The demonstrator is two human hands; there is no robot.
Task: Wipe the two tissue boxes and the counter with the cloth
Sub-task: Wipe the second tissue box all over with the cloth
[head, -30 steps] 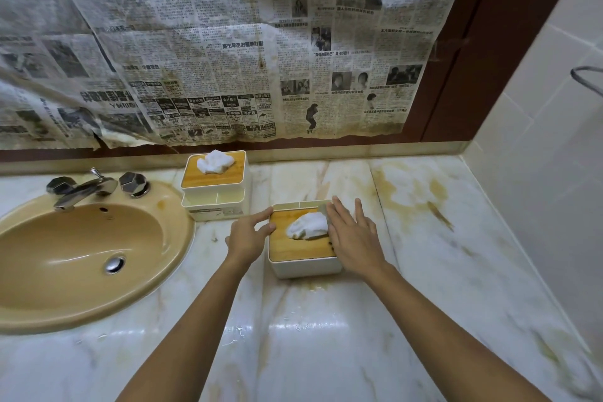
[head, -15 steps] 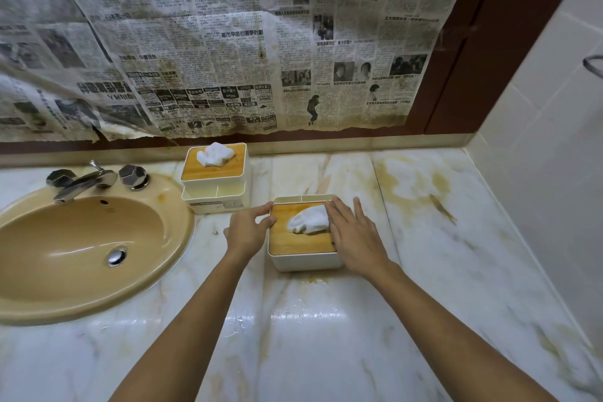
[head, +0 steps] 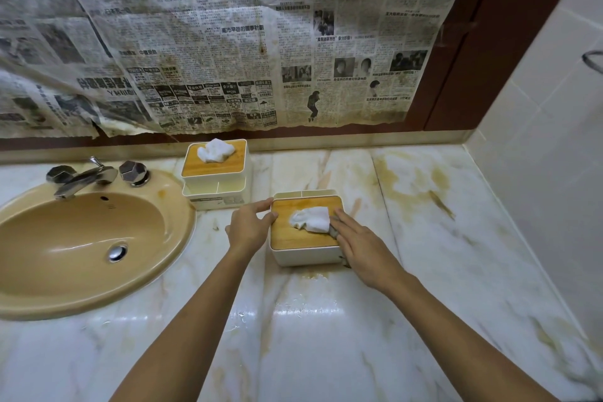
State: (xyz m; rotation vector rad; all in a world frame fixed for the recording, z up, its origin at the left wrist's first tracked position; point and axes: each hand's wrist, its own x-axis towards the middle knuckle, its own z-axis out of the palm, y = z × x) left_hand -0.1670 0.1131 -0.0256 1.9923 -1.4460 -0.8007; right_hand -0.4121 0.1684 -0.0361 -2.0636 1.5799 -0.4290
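Note:
The near tissue box [head: 293,240] is white with a wooden lid, and a white tissue [head: 311,219] sticks out of it. It stands on the marble counter [head: 326,343]. My left hand [head: 248,228] grips the box's left edge. My right hand [head: 362,245] lies flat over the lid's right side and presses a grey cloth [head: 333,229], which is mostly hidden under the palm. The far tissue box [head: 213,168] stands against the back ledge beside the sink, with no hand on it.
A tan sink [head: 81,238] with a chrome faucet [head: 81,178] fills the left. Stained newspaper [head: 228,42] covers the wall behind. A tiled wall [head: 538,173] bounds the counter on the right. Yellow-brown stains [head: 411,179] mark the marble at back right, and water drops lie near the front.
My right hand has slid back toward me along the right side of the lid, and a bit of grey cloth now shows. My left hand stays on the box's left edge.

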